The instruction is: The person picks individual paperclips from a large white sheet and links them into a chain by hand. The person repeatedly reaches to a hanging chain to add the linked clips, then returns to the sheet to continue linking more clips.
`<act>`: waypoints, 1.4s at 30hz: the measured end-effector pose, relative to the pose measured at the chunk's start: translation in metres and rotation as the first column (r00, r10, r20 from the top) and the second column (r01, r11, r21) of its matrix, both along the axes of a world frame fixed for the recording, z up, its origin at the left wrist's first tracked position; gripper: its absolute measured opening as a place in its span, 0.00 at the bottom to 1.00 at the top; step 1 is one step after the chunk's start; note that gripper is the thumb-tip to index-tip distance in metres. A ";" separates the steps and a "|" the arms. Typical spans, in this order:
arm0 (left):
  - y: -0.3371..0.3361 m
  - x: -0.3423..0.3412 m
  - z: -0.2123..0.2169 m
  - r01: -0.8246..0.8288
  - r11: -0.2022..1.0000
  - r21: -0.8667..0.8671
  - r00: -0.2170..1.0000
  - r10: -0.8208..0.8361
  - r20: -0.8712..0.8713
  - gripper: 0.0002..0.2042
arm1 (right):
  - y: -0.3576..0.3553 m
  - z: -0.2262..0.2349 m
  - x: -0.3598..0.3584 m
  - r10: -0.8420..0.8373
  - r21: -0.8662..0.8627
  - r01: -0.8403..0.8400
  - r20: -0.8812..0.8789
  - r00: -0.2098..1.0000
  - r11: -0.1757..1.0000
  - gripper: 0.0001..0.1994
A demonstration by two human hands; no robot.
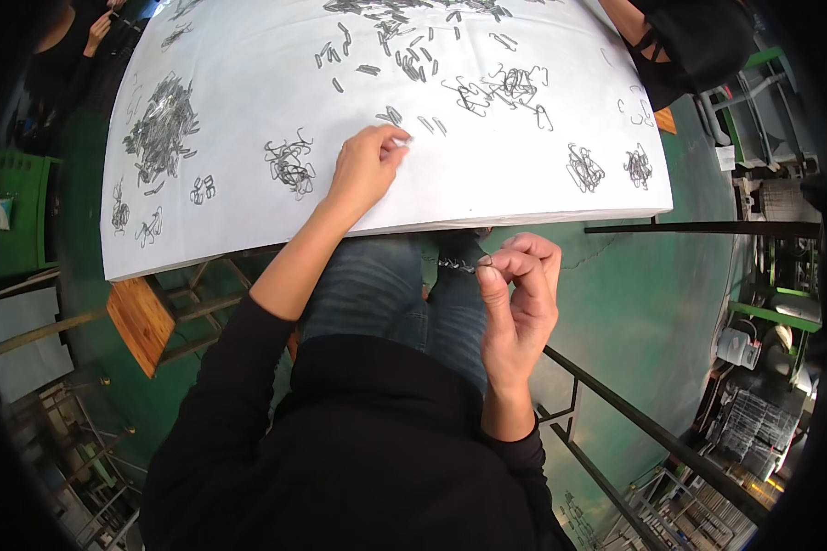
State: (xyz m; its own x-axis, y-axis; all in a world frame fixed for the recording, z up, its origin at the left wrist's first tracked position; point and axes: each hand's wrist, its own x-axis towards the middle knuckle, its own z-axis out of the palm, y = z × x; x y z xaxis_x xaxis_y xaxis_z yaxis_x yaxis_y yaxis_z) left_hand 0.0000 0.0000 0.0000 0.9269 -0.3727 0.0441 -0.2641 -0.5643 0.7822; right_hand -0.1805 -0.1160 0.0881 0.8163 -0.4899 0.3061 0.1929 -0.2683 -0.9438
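My left hand point(366, 170) reaches over the white-covered table point(487, 174), its fingers curled together at the tips. Whatever may be between those fingertips is too small to make out. Just beyond them lie some small, narrow metal pieces point(390, 116), with a few more point(432, 126) to their right. In front of the table's near edge, my right hand point(524, 308) is raised over my lap. Its thumb and fingers pinch the end of a thin metal chain point(456, 265), which stretches left across my jeans.
Bent wire hooks lie in tangled heaps, one point(290, 165) left of my left hand and another point(516, 87) farther right. A large pile of metal pieces point(161, 129) covers the table's left side. Another person's arm point(625, 20) rests at the far right. A wooden stool point(141, 323) stands below left.
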 end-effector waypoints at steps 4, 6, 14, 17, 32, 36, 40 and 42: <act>-0.001 -0.050 0.055 0.036 0.893 -0.448 0.942 -0.181 -0.284 0.06 | 0.000 0.001 -0.004 -0.013 -0.057 0.010 -0.055 0.998 0.998 0.02; -0.003 -0.065 0.078 0.041 0.846 -0.531 0.909 -0.253 -0.332 0.06 | -0.004 -0.001 0.000 -0.028 -0.146 0.022 -0.037 0.999 0.989 0.02; 0.001 -0.085 0.113 0.195 0.844 -0.499 0.926 -0.326 -0.190 0.04 | -0.004 0.000 0.004 -0.078 -0.234 0.060 -0.065 0.995 0.970 0.04; 0.002 -0.086 0.111 0.262 0.841 -0.473 0.949 -0.314 -0.033 0.04 | -0.003 -0.002 0.005 -0.095 -0.289 0.075 -0.056 0.994 0.954 0.05; 0.003 -0.098 0.108 0.294 0.813 -0.503 0.953 -0.288 0.092 0.07 | -0.088 -0.081 0.219 -0.104 -0.666 -0.312 -0.506 0.856 0.678 0.10; 0.002 -0.098 0.107 0.289 0.801 -0.524 0.954 -0.288 0.086 0.07 | -0.084 -0.088 0.249 -0.221 -0.776 -0.480 -0.595 0.773 0.408 0.11; 0.001 -0.099 0.104 0.275 0.806 -0.525 0.957 -0.280 0.072 0.06 | -0.104 -0.077 0.231 0.183 -0.186 -0.425 -0.701 0.689 0.886 0.14; 0.001 -0.099 0.102 0.271 0.809 -0.521 0.959 -0.275 0.071 0.06 | -0.112 -0.067 0.201 0.499 0.361 -0.352 -0.514 0.698 0.864 0.12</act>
